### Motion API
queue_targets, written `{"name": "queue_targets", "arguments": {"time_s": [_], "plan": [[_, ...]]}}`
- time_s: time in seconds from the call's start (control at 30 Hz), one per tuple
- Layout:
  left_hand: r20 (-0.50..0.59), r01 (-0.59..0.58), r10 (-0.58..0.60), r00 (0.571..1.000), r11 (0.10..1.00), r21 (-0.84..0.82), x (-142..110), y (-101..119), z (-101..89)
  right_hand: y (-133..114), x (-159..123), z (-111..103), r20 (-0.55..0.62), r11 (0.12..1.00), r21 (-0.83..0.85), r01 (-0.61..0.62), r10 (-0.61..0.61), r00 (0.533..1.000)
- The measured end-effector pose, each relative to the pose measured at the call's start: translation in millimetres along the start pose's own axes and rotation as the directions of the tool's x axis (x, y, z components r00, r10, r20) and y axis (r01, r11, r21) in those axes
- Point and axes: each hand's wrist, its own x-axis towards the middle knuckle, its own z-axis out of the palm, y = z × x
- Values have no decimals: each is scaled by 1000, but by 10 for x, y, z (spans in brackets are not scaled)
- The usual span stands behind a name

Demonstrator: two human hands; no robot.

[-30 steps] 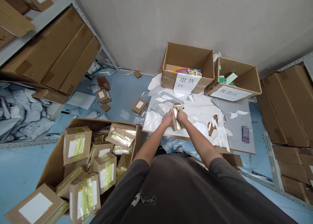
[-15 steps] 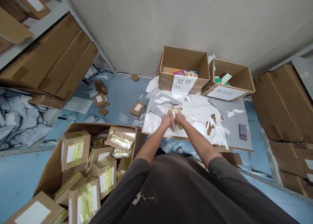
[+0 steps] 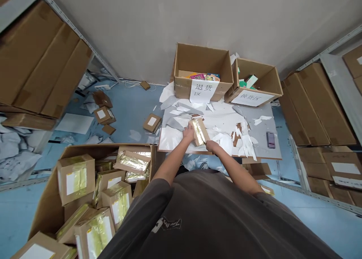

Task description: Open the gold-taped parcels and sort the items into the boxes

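A small cardboard box (image 3: 203,130) with a shiny strip of yellowish tape along its top lies tilted on the paper-strewn table (image 3: 264,150). My left hand (image 3: 189,133) grips its left side. At the near right corner of the box is my right hand (image 3: 212,146), closed like a fist. Something thin and dark seems to poke from its fingers at the end of the tape, too small to name. Torn white paper (image 3: 224,141) lies around the box.
Two open cartons with handwritten signs, the left carton (image 3: 181,90) and the right carton (image 3: 275,80), stand at the table's back. A phone (image 3: 270,140) lies at the right. A large carton (image 3: 48,189) of taped parcels is at lower left. Shelves flank both sides.
My right hand has slid along the tape from the box's upper part to its near end. The left hand stays on the box's left side. The whole view has shifted a little.
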Motion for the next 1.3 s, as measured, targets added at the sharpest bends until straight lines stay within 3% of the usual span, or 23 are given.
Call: {"name": "queue_targets", "arguments": {"time_s": [0.1,0.17,0.3,0.43,0.5,0.53,0.63,0.7,0.9,1.07,1.17,1.23,1.3], "plan": [[-3,10,-10,1000,1000,-27,-28,-7,-2,118,-104,-127,-1,973,-233,-2,2,1000],[-9,18,-18,1000,999,-31,-76,-22,18,247,-161,-207,-99,956,-289,42,-74,992],[-28,67,-67,997,997,-30,-245,17,141,448,-97,-210,-209,991,-136,-12,-16,978],[-127,78,-66,990,992,99,-462,121,265,426,175,-59,-275,997,-46,-66,51,960],[-180,-57,106,978,964,261,-539,157,283,390,298,-32,-317,994,-59,-93,70,946],[-153,-176,240,959,923,343,-563,172,280,379,347,-40,-321,992,-75,-102,73,944],[73,-513,548,833,718,471,-570,233,239,376,447,-116,-283,987,-146,-73,29,959],[139,-569,591,795,647,507,-538,303,203,382,488,-169,-253,981,-192,-34,-16,967],[111,-484,518,848,671,561,-496,513,169,302,602,-274,-195,957,-290,24,-83,977],[40,-356,391,919,784,509,-567,551,284,176,664,-398,-141,920,-378,98,-163,977],[16,-261,292,956,827,498,-590,605,383,248,583,-515,-114,919,-350,182,-235,965],[-7,-221,259,966,837,501,-594,650,436,374,486,-626,-26,921,-293,258,-277,960],[-25,-202,247,969,840,503,-593,686,464,511,390,-754,139,904,-262,338,-311,940]]}}
